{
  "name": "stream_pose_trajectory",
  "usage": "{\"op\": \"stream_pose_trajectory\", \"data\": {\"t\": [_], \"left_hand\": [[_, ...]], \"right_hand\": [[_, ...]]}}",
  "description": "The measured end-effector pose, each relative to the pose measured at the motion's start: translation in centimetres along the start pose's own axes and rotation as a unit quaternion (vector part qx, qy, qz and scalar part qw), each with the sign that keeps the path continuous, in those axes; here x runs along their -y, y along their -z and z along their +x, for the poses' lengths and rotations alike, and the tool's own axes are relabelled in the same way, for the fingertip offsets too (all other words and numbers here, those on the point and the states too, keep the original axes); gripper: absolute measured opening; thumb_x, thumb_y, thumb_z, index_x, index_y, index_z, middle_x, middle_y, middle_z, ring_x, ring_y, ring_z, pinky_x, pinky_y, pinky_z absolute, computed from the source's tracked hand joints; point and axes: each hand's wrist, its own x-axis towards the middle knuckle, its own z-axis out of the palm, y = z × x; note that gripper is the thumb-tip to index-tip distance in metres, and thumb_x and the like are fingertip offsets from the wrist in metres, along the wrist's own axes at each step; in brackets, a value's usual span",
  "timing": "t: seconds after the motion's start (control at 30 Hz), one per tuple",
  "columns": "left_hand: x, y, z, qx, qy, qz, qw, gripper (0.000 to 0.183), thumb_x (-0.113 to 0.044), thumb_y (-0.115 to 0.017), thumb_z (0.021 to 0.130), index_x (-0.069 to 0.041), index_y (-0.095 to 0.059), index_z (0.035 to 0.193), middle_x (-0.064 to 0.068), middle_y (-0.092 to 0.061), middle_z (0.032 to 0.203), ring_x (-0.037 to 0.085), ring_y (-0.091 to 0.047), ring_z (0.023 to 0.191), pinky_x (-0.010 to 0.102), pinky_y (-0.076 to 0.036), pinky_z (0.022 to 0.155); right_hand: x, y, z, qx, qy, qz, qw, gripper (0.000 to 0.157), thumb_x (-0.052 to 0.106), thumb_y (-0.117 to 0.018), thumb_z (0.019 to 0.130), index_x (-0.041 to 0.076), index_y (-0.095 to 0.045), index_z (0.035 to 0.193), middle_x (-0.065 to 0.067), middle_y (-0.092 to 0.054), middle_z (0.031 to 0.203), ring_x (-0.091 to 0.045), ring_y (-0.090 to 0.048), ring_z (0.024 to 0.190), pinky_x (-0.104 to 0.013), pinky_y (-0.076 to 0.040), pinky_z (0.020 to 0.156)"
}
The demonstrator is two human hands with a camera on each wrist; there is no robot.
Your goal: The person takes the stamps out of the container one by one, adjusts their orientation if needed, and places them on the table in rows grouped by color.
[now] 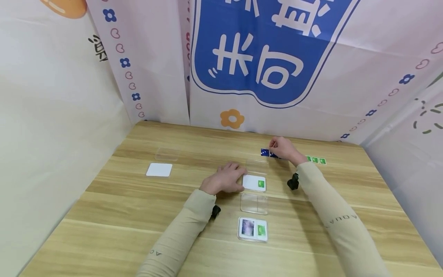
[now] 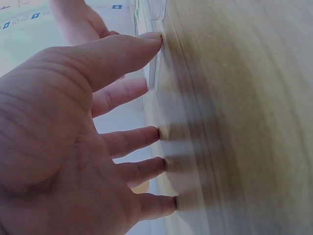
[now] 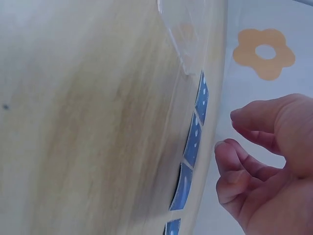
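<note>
Left hand (image 1: 227,177) at a white card (image 1: 250,183), right hand (image 1: 283,147) over blue stickers (image 1: 264,152).
Spread wide and gripping nothing, the left hand rests fingertips on the worktop (image 1: 194,152), thumb and forefinger at the card's left edge; the card lies flat, bearing one green sticker (image 1: 261,184). Half curled, the right hand shows thumb and forefinger slightly apart with nothing between them, and the blue stickers lie in a row beneath, just beyond a clear plate (image 1: 257,167).
</note>
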Motion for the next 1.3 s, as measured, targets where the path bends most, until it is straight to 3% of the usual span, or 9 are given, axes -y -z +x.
{"op": "stream_pose_trajectory", "data": {"t": [0.87, 1.3], "left_hand": [[0.0, 0.1, 0.1, 0.002, 0.008, -0.008, 0.9999, 0.056, -0.036, -0.066, 0.093, -0.025, -0.046, 0.145, 0.012, -0.026, 0.162, 0.036, -0.017, 0.151, 0.066, -0.017, 0.117], [0.0, 0.1, -0.1, -0.001, 0.001, -0.001, 1.0000, 0.057, -0.036, -0.066, 0.093, -0.024, -0.045, 0.145, 0.013, -0.027, 0.161, 0.037, -0.019, 0.150, 0.067, -0.018, 0.116]], "right_hand": [[2.3, -0.5, -3.4, 0.010, 0.049, 0.042, 0.998, 0.014, 0.016, -0.058, 0.095, 0.005, -0.064, 0.101, -0.011, -0.064, 0.094, -0.021, -0.057, 0.079, -0.029, -0.049, 0.066], [2.9, -0.9, -4.8, 0.011, 0.061, 0.035, 0.998, 0.014, 0.019, -0.061, 0.096, 0.008, -0.064, 0.102, -0.010, -0.064, 0.098, -0.023, -0.058, 0.086, -0.032, -0.050, 0.072]]}}
